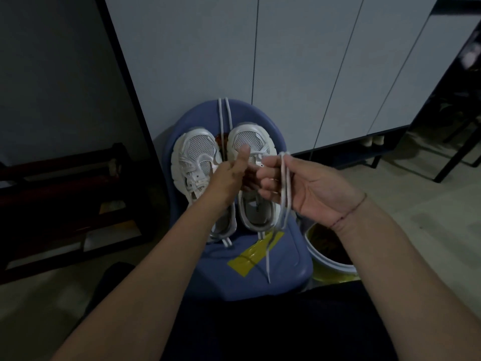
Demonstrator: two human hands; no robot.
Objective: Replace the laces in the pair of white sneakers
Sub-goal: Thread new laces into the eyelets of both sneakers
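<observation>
Loosely doubled lace (284,178), held in right hand (315,191) (fingers curled), sneakers (199,152) beyond

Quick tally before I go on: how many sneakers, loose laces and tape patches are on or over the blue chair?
White sneakers: 2, left sneaker and right sneaker.
Loose laces: 2, the lying lace between the sneakers and the held lace in the right hand.
Yellow tape patch: 1.
Total: 5.

Heel of left sneaker (194,152) hidden under left hand (229,178), whose fingertips sit behind right hand (315,190). Right sneaker (251,140) eyelets mostly covered. lace (284,188) in right hand blurred. bucket (329,260) partly behind forearm.
</observation>
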